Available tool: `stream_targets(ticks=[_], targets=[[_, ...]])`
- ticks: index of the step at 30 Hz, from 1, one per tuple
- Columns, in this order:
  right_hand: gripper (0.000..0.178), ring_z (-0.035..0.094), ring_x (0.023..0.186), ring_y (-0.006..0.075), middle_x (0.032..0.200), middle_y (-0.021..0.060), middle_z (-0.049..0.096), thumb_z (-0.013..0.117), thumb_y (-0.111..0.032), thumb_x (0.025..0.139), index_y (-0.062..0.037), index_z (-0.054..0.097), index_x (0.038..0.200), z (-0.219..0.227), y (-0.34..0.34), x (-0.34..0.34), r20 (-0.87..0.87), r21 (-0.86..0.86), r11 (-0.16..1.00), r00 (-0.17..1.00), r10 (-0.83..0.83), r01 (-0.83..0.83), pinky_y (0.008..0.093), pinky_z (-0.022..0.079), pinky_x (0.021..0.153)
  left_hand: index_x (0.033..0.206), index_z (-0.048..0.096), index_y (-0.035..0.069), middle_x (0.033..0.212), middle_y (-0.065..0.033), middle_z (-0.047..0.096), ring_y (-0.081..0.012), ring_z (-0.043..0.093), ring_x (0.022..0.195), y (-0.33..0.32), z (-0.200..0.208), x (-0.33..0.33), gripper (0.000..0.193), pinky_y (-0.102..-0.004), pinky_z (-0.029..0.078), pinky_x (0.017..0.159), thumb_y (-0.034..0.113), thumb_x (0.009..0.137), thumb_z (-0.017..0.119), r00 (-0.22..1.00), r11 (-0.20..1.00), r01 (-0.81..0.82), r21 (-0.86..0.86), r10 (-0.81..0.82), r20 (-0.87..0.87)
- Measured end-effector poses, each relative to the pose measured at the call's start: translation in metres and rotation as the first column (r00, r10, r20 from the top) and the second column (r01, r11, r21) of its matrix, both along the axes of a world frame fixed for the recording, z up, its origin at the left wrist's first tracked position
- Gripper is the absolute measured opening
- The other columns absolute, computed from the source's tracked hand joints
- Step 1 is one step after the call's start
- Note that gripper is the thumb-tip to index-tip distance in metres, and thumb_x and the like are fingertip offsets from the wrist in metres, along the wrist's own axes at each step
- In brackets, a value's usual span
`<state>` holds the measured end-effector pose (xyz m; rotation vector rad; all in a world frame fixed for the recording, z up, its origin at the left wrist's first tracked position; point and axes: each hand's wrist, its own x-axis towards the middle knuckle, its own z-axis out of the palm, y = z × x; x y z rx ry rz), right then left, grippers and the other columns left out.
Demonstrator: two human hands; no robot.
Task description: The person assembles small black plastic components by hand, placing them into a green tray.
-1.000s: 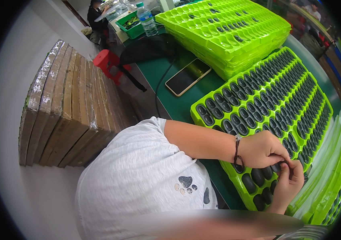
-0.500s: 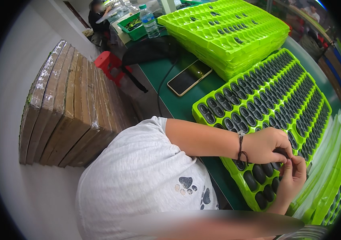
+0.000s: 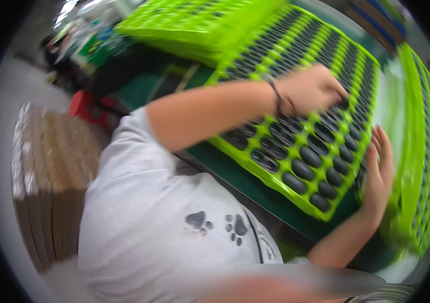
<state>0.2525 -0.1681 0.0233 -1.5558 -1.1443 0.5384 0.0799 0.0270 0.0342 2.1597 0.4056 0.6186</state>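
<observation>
A bright green moulded tray (image 3: 270, 174) lies slanted on the table, its rows filled with small black oval pieces. Toward the near corner the pieces are smooth and solid, like this black oval piece (image 3: 303, 169); others show ring-like hollows. Above the tray's middle, my left hand (image 3: 308, 91), with a dark cord bracelet, is closed in a pinch on a small black oval piece (image 3: 343, 103). Beside the tray's right edge, my right hand (image 3: 380, 169) has its fingers stretched upward. Something dark and blurred shows next to its thumb side.
A stack of green trays (image 3: 174, 38) stands at the back left. More green trays (image 3: 412, 151) with whitish sheets rise at the right. On the green table (image 3: 227, 177) lies a blurred phone (image 3: 169, 83). Cardboard slabs (image 3: 56, 177) and a red stool (image 3: 86, 107) stand left.
The view has swung, shifting the scene left and up. My hands, together over the tray before, are now apart: the left over the tray's middle, the right beside its edge.
</observation>
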Motion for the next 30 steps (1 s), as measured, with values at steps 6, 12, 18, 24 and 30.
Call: stream_targets(ticks=[6, 12, 18, 24, 30], targets=[[0.038, 0.054, 0.116, 0.0293, 0.122, 0.0185, 0.057, 0.054, -0.021, 0.098, 0.0019, 0.051, 0.128, -0.047, -0.039, 0.011, 0.328, -0.128, 0.954, 0.919, -0.218, 0.272, 0.0351, 0.039, 0.101, 0.098, 0.076, 0.011, 0.089, -0.0066, 0.073, -0.0131, 0.068, 0.082, 0.038, -0.023, 0.04, 0.02, -0.0278, 0.054, 0.077, 0.021, 0.081, 0.074, 0.977, 0.991, -0.119, -0.056, 0.107, -0.187], [0.058, 0.034, 0.133, 0.0432, 0.143, 0.0288, 0.038, 0.045, -0.042, 0.1, 0.0066, 0.046, 0.132, -0.071, -0.037, -0.003, 0.505, -0.21, 0.902, 0.832, -0.23, 0.377, 0.0469, 0.027, 0.111, 0.094, 0.076, 0.013, 0.087, -0.0065, 0.072, -0.0193, 0.067, 0.081, 0.048, -0.056, 0.068, 0.016, -0.0299, 0.052, 0.076, 0.02, 0.079, 0.076, 0.985, 0.96, -0.038, 0.278, 0.083, -0.15], [0.069, 0.034, 0.133, 0.0413, 0.141, 0.0276, 0.039, 0.045, -0.052, 0.097, 0.0075, 0.045, 0.132, -0.071, -0.035, -0.003, 0.447, -0.24, 0.906, 0.868, -0.214, 0.348, 0.047, 0.027, 0.111, 0.096, 0.075, 0.011, 0.091, -0.0059, 0.063, -0.0214, 0.061, 0.086, 0.059, -0.068, 0.068, 0.016, -0.0322, 0.049, 0.076, 0.02, 0.083, 0.073, 0.999, 0.842, 0.035, 0.539, -0.018, -0.037], [0.068, 0.04, 0.128, 0.0411, 0.138, 0.0265, 0.041, 0.046, -0.052, 0.097, 0.01, 0.049, 0.126, -0.063, -0.035, -0.011, 0.404, -0.288, 0.896, 0.891, -0.206, 0.337, 0.0449, 0.032, 0.108, 0.099, 0.07, 0.006, 0.085, -0.0058, 0.064, -0.0233, 0.061, 0.079, 0.048, -0.042, 0.043, 0.014, -0.0333, 0.049, 0.071, 0.014, 0.088, 0.066, 0.99, 0.8, 0.098, 0.592, -0.137, 0.021], [0.058, 0.046, 0.121, 0.0389, 0.13, 0.0243, 0.046, 0.056, -0.042, 0.095, 0.0108, 0.052, 0.12, -0.058, -0.033, -0.016, 0.46, -0.209, 0.89, 0.844, -0.276, 0.405, 0.0425, 0.039, 0.101, 0.101, 0.07, 0.006, 0.092, -0.0057, 0.064, -0.0241, 0.06, 0.089, -0.007, -0.031, 0.005, 0.02, -0.0352, 0.05, 0.077, 0.016, 0.085, 0.069, 0.931, 0.793, 0.345, 0.501, -0.221, -0.291]])
